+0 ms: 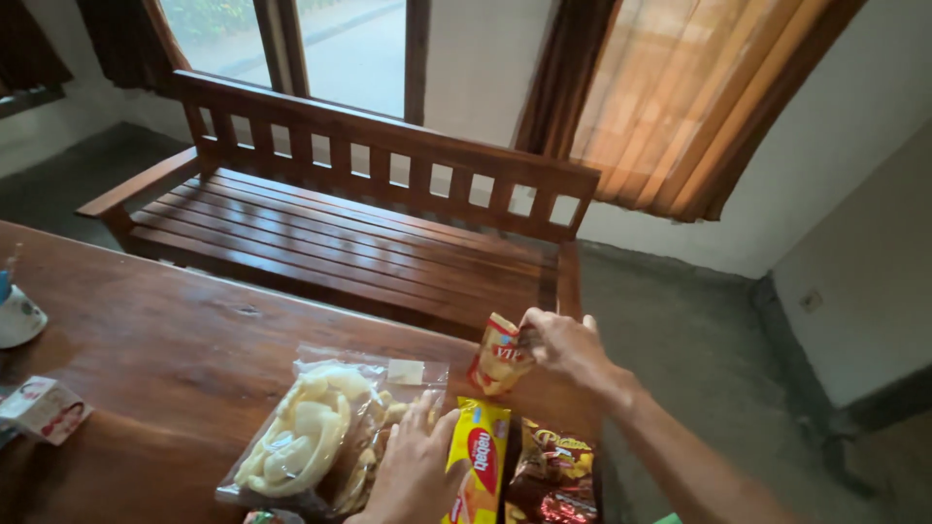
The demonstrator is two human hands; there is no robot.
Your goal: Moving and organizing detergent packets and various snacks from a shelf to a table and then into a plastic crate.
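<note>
Yellow-and-red snack packet [500, 355] pinched at its top edge by right hand [566, 346], lower centre-right of frame, held just above the wooden bench [146, 349]. Long axis upright, slightly tilted, bottom end hanging toward the other packets. Left hand [413, 466] spread flat at bottom centre, pressing on clear bag of pale crackers [306, 437], touching yellow packet [479, 464]. Dark brown packet [553, 471] just right of that. Right hand clearly nearer the lifted packet; left lower and apart.
</note>
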